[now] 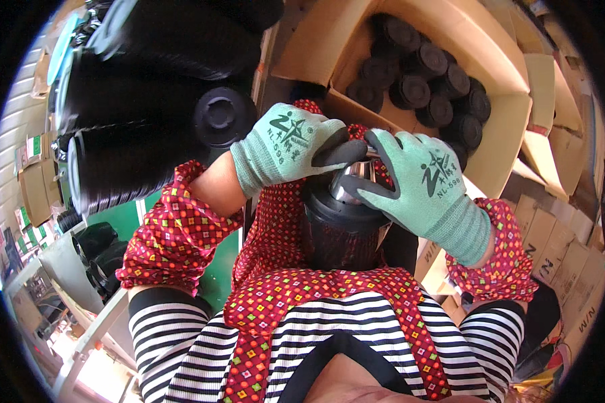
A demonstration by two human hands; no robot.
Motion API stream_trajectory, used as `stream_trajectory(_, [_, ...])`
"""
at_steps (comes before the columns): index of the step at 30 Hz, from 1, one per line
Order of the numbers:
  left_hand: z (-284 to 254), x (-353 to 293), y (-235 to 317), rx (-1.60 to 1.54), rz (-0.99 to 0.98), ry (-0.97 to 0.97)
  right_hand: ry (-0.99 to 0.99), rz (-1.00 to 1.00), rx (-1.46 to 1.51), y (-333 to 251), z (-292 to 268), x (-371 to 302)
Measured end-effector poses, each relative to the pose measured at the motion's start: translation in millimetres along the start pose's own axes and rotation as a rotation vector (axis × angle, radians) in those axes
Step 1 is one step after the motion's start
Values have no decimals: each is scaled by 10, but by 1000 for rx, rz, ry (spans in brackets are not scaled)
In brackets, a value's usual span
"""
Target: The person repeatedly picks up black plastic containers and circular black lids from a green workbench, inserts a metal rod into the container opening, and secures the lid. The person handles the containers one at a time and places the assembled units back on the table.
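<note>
Both hands, the left hand (pixel 286 144) and the right hand (pixel 423 185), wore pale green gloves with dark grey fingertips. The cylinder (pixel 339 228) between them was black with a shiny silver top. The apron (pixel 282 295) was red with small coloured squares, the shirt (pixel 161 336) black-and-white striped. The box (pixel 491 60) was brown, its caps (pixel 423 74) black.

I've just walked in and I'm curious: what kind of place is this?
Probably a small factory or packing workshop. A cardboard box is full of round black caps, stacks of black parts stand to the left, and gloved hands, left hand and right hand, work on a black cylinder.
</note>
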State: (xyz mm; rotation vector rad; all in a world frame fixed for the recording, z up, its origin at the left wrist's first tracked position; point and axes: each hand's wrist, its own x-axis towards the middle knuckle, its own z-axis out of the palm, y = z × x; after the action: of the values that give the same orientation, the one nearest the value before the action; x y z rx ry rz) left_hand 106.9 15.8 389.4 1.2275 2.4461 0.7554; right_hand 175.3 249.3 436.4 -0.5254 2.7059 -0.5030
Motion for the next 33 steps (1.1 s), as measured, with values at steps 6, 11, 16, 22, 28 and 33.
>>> stream_trajectory(6, [-106, -682, 134, -26, -250, 464, 430, -256, 243, -3, 182, -364])
stream_trajectory(11, [543, -1859, -67, 56, -667, 625, 134, -166, 699, 58, 717, -520])
stream_trajectory(16, [1138, -2465, -786, 194, -892, 571, 328, -42, 866, 293, 918, -257])
stream_trajectory(22, [1086, -2507, -698, 218, -805, 740, 619, 83, 973, 201, 528, -81])
stream_trajectory(28, [488, -2353, 523, -512, -225, 665, -92, -35, 1877, -31, 942, 361])
stream_trajectory(33, [374, -2946, 786, -347, -302, 718, -604, 0, 2035, -1241, 1071, 619])
